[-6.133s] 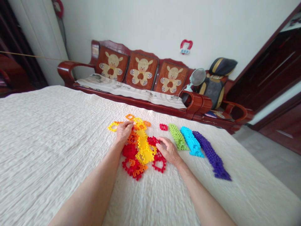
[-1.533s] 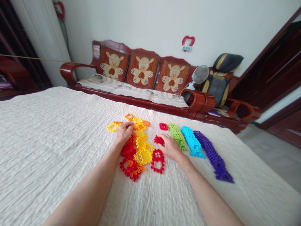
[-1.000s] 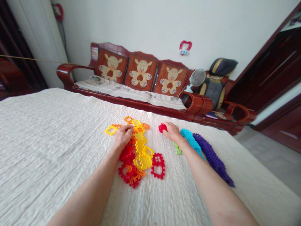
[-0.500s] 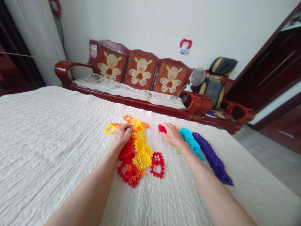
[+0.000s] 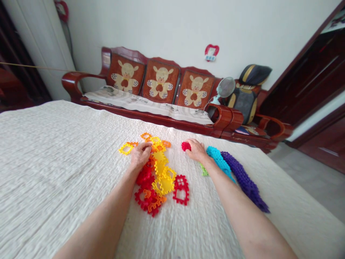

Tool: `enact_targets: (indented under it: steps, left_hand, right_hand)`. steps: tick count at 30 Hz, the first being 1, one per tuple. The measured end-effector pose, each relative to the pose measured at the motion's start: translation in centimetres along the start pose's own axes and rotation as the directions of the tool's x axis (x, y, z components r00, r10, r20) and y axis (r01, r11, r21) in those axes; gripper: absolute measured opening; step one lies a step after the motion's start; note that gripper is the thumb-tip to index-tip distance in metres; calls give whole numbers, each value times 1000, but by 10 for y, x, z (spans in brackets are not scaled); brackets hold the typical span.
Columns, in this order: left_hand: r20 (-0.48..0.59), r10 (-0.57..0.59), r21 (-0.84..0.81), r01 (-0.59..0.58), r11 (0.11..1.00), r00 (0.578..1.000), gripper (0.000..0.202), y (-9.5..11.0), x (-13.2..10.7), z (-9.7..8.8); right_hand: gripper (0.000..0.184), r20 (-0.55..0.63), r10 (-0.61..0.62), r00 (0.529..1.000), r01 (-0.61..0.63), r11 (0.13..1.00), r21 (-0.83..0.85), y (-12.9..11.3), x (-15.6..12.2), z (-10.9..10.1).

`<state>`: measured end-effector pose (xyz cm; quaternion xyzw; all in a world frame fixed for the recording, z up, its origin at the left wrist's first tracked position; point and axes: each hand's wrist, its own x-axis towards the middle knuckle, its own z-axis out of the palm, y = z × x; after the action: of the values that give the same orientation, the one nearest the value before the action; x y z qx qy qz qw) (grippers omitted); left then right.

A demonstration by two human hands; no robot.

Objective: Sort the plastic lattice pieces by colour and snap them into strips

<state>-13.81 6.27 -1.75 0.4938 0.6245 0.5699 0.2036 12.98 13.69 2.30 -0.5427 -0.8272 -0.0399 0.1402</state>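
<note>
Over the left side of a loose pile of toothed plastic building pieces is my left hand (image 5: 140,155), its fingers pinched together; what they hold, if anything, is hidden. The pile has yellow pieces (image 5: 165,184), red pieces (image 5: 145,176) and orange pieces (image 5: 155,203). To the right, my right hand (image 5: 196,150) is closed on several red building pieces (image 5: 185,146) at the cloth. Beside its wrist, a row of light blue pieces (image 5: 219,162) stands next to a longer row of purple pieces (image 5: 244,180). A green piece (image 5: 204,170) shows partly under the right forearm.
A white quilted cloth (image 5: 67,151) covers the table. Two joined red pieces (image 5: 181,190) lie right of the pile. Past the far edge stands a wooden sofa (image 5: 151,115) with bear cushions (image 5: 161,81), a small fan (image 5: 225,87) and a wooden chair (image 5: 275,124).
My right hand has shifted slightly, and the red pieces at its fingertips have turned a little. More of the green piece shows. My left hand stays nearly still.
</note>
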Motion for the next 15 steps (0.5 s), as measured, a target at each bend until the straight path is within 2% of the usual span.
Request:
enact_targets:
  steps: [4,9,11,13,15]
  left_hand:
    - [-1,-4,-8,4,1000,1000,33,-1,0,1]
    - [-7,-13,-15,13,1000,1000,34,0,0,1]
    - [-1,-6,-6,6,1000,1000,34,-1,0,1]
    - [3,2,4,-2,1000,1000,33,-1,0,1]
    - [3,-2,1,2,1000,1000,33,1,0,1]
  right_hand:
    - [48,-106,-39,994,42,999,30,4,-9,-1]
    - [40,-111,-118,987,131,984,119,-8,-31,-10]
    - [37,-54,-179,982,186,959,216,-19,-47,-17]
    - [36,70,-242,968,207,923,324,-30,-65,-24]
    - [43,219,-329,919,224,890,397,-38,-83,-33]
